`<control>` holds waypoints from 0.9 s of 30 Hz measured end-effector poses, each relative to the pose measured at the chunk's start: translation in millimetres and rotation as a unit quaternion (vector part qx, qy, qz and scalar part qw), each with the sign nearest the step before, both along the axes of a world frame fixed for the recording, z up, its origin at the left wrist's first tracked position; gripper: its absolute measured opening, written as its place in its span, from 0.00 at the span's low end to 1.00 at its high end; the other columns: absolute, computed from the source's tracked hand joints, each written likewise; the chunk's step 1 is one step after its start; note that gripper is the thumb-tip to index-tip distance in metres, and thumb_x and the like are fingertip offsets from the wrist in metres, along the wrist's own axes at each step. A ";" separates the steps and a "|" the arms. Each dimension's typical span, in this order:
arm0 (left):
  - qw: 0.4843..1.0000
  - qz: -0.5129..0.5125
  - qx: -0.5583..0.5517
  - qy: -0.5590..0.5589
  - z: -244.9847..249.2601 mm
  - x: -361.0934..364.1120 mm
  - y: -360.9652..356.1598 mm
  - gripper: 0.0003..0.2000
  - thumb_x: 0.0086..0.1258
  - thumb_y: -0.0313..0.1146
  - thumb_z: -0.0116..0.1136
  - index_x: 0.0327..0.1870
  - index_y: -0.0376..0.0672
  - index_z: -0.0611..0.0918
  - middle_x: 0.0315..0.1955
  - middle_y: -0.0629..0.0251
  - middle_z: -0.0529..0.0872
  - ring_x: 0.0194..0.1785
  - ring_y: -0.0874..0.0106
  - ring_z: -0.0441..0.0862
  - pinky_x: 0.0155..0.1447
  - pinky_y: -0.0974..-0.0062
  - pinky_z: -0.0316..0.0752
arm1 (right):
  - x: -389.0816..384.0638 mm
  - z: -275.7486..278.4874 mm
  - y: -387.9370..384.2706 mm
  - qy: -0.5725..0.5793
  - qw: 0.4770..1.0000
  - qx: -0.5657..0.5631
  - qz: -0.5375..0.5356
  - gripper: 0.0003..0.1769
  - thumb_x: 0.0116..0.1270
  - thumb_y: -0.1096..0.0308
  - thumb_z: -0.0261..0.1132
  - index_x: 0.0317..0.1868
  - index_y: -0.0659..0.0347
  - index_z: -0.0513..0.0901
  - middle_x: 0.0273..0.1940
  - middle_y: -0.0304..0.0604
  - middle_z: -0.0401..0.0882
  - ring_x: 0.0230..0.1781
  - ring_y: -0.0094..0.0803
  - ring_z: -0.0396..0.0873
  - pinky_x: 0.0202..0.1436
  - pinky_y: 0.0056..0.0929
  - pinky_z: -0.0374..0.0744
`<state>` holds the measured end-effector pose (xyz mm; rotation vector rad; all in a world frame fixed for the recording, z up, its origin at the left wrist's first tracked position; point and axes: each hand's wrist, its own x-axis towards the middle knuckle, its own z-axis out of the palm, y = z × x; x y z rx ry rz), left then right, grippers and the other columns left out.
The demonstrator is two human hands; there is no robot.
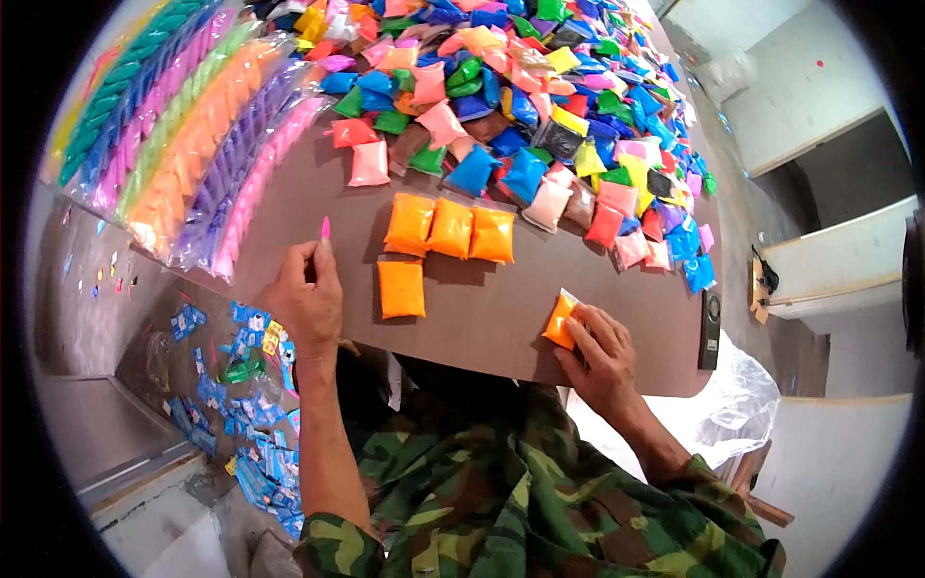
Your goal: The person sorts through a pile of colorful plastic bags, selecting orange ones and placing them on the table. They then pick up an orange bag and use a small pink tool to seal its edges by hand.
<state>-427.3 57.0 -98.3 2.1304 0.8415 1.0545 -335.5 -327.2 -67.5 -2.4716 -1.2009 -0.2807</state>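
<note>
At the table's left front, my left hand (310, 294) is closed in a pinch on a small pink tool (326, 227) that points up. My right hand (602, 356) is closed on an orange packet (561, 320) near the front edge, its fingers on the packet's right side. Between the hands, three orange packets (450, 227) lie side by side in a row. A single orange packet (402, 289) lies just below the row's left end.
A large heap of coloured packets (472, 77) covers the far side of the table (482, 328). Long bags of twisted coloured material (193, 135) lie at the left. A black device (710, 329) sits on the right edge. Blue packages (260, 414) lie on the floor.
</note>
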 end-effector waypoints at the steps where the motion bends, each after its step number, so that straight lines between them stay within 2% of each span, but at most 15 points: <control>1: 1.000 -0.001 -0.001 -0.002 0.7 -0.2 0.8 0.07 0.77 0.32 0.67 0.42 0.37 0.87 0.32 0.61 0.90 0.34 0.73 0.86 0.42 0.72 0.82 | 0.3 -1.2 1.3 -0.005 1.000 0.002 0.006 0.24 0.61 0.69 0.79 0.59 0.60 0.86 0.66 0.53 0.82 0.67 0.52 0.80 0.69 0.48 0.78; 2: 1.000 0.004 0.012 0.002 2.2 -0.1 0.3 0.07 0.76 0.32 0.69 0.42 0.37 0.87 0.32 0.61 0.91 0.34 0.73 0.87 0.42 0.72 0.83 | -0.1 1.4 4.9 -0.021 1.000 0.017 0.009 0.21 0.62 0.71 0.79 0.56 0.61 0.87 0.62 0.52 0.85 0.64 0.51 0.83 0.66 0.46 0.82; 6: 0.999 -0.010 0.009 -0.042 1.0 1.3 1.3 0.06 0.75 0.31 0.70 0.40 0.37 0.87 0.30 0.61 0.91 0.31 0.73 0.87 0.39 0.73 0.82 | -2.6 6.1 19.5 0.003 0.997 0.064 0.042 0.20 0.63 0.73 0.79 0.55 0.63 0.88 0.61 0.53 0.85 0.61 0.52 0.85 0.63 0.45 0.85; 8: 0.998 -0.010 0.014 -0.052 -3.3 1.9 3.2 0.06 0.75 0.30 0.70 0.39 0.38 0.86 0.29 0.59 0.89 0.29 0.68 0.87 0.36 0.71 0.81 | -5.4 9.6 37.9 0.005 0.994 0.084 0.072 0.20 0.63 0.74 0.79 0.56 0.63 0.88 0.60 0.54 0.85 0.60 0.52 0.86 0.61 0.44 0.86; 11: 0.998 -0.013 0.018 -0.055 1.9 1.8 1.5 0.05 0.74 0.29 0.69 0.39 0.38 0.85 0.29 0.57 0.89 0.28 0.64 0.88 0.34 0.69 0.80 | -10.5 20.8 80.0 0.016 0.982 0.123 0.142 0.22 0.62 0.74 0.79 0.57 0.64 0.88 0.59 0.55 0.85 0.61 0.53 0.86 0.64 0.44 0.86; 16: 0.999 -0.018 0.003 -0.046 4.9 0.6 1.4 0.04 0.74 0.28 0.69 0.40 0.40 0.84 0.30 0.56 0.88 0.31 0.58 0.89 0.35 0.66 0.81 | -5.0 22.6 150.6 -0.028 0.962 0.154 0.225 0.24 0.60 0.73 0.78 0.57 0.63 0.87 0.62 0.55 0.84 0.64 0.52 0.85 0.65 0.43 0.85; 19: 0.998 -0.003 0.036 -0.057 5.1 2.0 2.1 0.07 0.75 0.32 0.70 0.39 0.37 0.87 0.26 0.60 0.89 0.27 0.73 0.86 0.35 0.71 0.80 | 0.2 10.7 170.7 -0.033 0.961 0.131 0.242 0.22 0.62 0.71 0.76 0.58 0.62 0.87 0.64 0.52 0.82 0.68 0.51 0.81 0.69 0.43 0.82; 24: 0.997 -0.012 0.007 -0.070 0.1 2.3 4.6 0.08 0.75 0.32 0.70 0.39 0.37 0.86 0.26 0.60 0.88 0.27 0.74 0.85 0.34 0.70 0.80 | -7.7 -2.8 181.5 -0.004 0.970 0.104 0.218 0.24 0.63 0.72 0.74 0.61 0.59 0.86 0.67 0.48 0.81 0.68 0.48 0.80 0.68 0.43 0.81; 27: 0.997 -0.019 -0.016 -0.074 3.1 0.9 3.5 0.08 0.76 0.32 0.69 0.39 0.37 0.86 0.26 0.60 0.88 0.28 0.74 0.85 0.35 0.71 0.79 | -9.0 0.8 181.6 -0.008 0.974 0.092 0.206 0.26 0.59 0.73 0.79 0.60 0.58 0.87 0.65 0.50 0.82 0.62 0.50 0.83 0.63 0.41 0.83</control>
